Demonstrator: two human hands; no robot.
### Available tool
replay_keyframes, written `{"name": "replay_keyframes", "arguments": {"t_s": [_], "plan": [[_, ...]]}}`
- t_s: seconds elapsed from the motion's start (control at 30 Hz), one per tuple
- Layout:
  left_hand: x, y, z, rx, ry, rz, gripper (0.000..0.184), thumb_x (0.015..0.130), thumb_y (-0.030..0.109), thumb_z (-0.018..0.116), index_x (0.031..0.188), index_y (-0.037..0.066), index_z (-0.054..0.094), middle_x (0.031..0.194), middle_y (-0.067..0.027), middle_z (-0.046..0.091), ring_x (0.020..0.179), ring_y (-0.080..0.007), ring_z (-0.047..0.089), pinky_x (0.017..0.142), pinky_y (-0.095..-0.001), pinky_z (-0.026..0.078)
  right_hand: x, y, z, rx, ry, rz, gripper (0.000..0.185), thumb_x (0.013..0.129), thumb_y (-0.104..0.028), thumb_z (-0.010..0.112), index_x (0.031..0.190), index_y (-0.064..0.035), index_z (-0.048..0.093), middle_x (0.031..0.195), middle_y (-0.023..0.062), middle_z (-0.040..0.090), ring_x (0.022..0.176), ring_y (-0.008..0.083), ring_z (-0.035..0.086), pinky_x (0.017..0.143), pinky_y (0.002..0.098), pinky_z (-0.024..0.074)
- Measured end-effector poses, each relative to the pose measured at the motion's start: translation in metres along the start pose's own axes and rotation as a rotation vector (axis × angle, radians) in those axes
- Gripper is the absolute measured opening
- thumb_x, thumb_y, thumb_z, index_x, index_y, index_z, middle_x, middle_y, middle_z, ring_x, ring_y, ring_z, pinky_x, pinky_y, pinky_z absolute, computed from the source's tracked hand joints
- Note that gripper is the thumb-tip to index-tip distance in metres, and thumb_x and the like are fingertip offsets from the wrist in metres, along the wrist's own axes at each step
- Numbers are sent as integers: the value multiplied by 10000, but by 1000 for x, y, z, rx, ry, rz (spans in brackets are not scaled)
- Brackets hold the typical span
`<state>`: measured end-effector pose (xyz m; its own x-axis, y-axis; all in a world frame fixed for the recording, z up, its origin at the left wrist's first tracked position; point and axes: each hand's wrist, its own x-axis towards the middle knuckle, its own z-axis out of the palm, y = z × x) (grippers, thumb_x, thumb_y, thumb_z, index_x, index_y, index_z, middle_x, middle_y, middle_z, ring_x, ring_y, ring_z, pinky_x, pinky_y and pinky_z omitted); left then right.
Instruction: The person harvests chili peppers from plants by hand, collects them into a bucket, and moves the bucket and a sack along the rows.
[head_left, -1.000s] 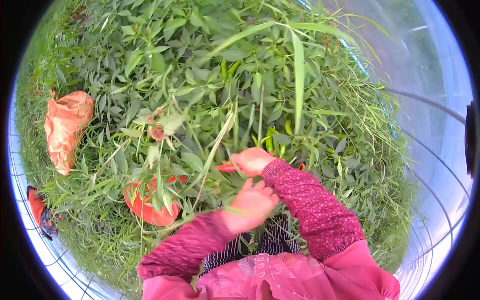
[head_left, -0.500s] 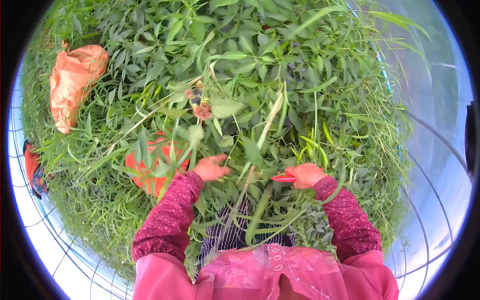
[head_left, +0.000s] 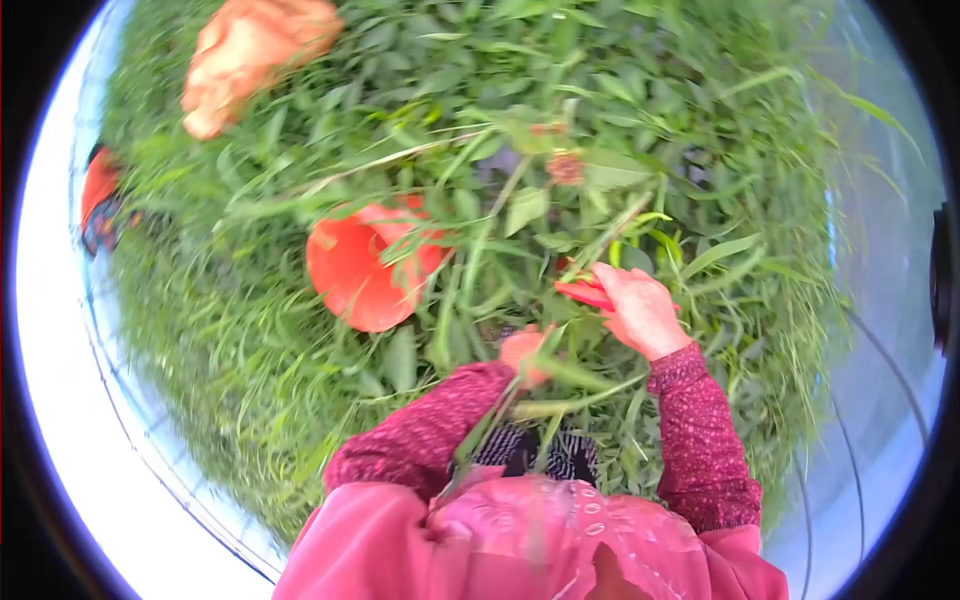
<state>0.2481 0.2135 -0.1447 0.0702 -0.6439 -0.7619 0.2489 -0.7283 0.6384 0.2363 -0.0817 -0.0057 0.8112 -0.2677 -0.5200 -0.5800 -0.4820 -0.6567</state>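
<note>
Long red chili peppers stick out of my right hand, whose fingers are closed around them among the leaves. Green chili peppers hang on the plants just above that hand. My left hand is low in front of my body, partly behind grass blades and smeared by motion, so I cannot make out its fingers or anything in them. To its upper left an orange-red bucket leans in the foliage, its mouth tilted toward me and crossed by some grass.
Dense pepper plants and tall grass surround me. An orange sack lies on the foliage at upper left. A red and dark patterned shape shows at the far left edge. Clear plastic sheeting on curved hoops runs along the right.
The view has shifted, and the bucket shows more fully. My left hand has moved right and closer to my body, away from the bucket. My right hand still holds the red chili peppers.
</note>
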Motion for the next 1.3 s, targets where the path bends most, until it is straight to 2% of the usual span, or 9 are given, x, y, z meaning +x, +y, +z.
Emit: {"name": "replay_keyframes", "arguments": {"t_s": [0.07,0.17,0.2,0.33,0.43,0.53,0.83,1.0,1.3], "plan": [[-6,10,1,70,62,163,452,768,292,544,1171,99,477,1008,-166,563,910,-330,555,770,-455,466,-2,0,9,-69,-100,5,419,621,-50,595,1026,-98,496,897,124,616,825,339,577,737,407,457],[-37,129,-32,637,73,-140,513,779,277,526,1230,65,404,1132,-210,489,999,-383,510,803,-469,454,-21,1,25,-66,-138,-1,399,623,-57,600,1006,-95,496,896,127,615,822,344,578,734,429,455],[-35,112,-30,889,119,-17,578,753,226,572,1274,69,377,1180,-228,448,1040,-411,486,825,-475,447,-29,4,29,-82,-152,42,394,629,-65,603,1007,-96,497,892,130,616,824,347,580,730,441,455],[-33,140,-58,914,289,-53,667,715,200,659,1301,68,368,1156,-209,468,1010,-360,525,811,-450,458,-20,22,43,-255,-296,109,364,652,-66,599,1003,-88,503,887,145,618,842,352,589,729,457,457],[-30,127,-71,1010,332,-124,496,740,199,639,1188,63,473,1116,-198,499,990,-349,537,799,-453,447,-21,21,43,-296,-288,160,353,656,-78,606,995,-87,508,878,157,624,841,355,599,729,459,462],[-35,129,-69,794,425,133,401,751,193,626,1111,52,518,1084,-207,510,968,-360,539,797,-459,444,-27,15,35,-329,-214,194,365,662,-92,620,1010,-81,509,889,167,628,851,366,600,741,457,465],[-42,130,-55,838,346,279,353,765,189,601,1067,22,528,1156,-338,448,993,-420,510,834,-462,431,-51,11,49,-234,-181,292,491,672,-112,632,1143,-112,495,982,166,617,913,364,588,781,432,464],[-32,73,-46,671,302,332,326,767,187,612,1037,18,543,1126,-330,449,966,-402,529,825,-431,455,-76,4,24,-86,81,264,506,671,-99,614,1162,-135,494,946,165,617,876,364,597,767,400,470],[-55,98,-72,880,-50,518,435,789,324,623,1068,-3,555,1106,-378,437,860,-424,575,741,-448,495,-62,-52,-26,-255,520,165,399,707,-38,596,1093,-119,534,871,156,622,792,346,612,667,375,487]]}}
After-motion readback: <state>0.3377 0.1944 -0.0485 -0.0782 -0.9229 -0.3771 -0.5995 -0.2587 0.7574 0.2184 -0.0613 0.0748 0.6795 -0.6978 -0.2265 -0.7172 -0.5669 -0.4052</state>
